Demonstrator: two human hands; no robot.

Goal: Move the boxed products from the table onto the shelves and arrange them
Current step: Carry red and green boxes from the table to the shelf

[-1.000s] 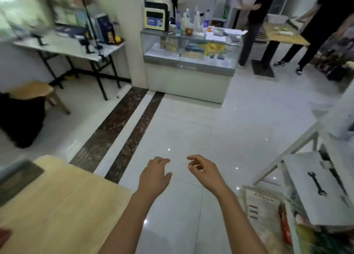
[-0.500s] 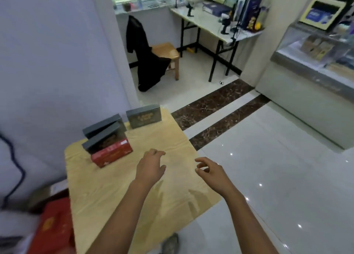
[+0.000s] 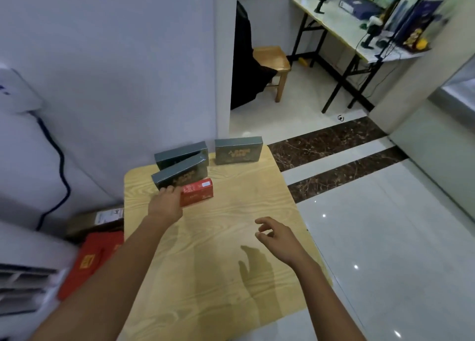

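Near the middle of the frame, a pale wood-grain tabletop (image 3: 218, 250) with rounded corners and a matte, streaked surface. At its far left corner, four flat rectangular boxes: three dark grey-green ones with gold print and glossy wrap, plus one red box (image 3: 199, 191) with a small white label. Of the grey-green three, the rear box (image 3: 180, 152) and front box (image 3: 180, 174) close together and tilted, the third box (image 3: 238, 150) upright on its long edge, just to the right and apart. Red box lying just in front of the front box. Left hand (image 3: 165, 204) stretched out, fingertips against the front box's lower edge and the red box's left end; closed grip or mere touch, impossible to tell. Right hand (image 3: 280, 235) above the table's right side, fingers loosely curled, holding nothing. Lower left, on the floor beside the table, one flat red package (image 3: 90, 261) and one brown carton (image 3: 95, 222). Right half: shiny white tiles (image 3: 385, 237) crossed by two dark marbled strips (image 3: 329, 145). Upper middle: one wooden stool (image 3: 272, 60) draped with black cloth (image 3: 246, 65).
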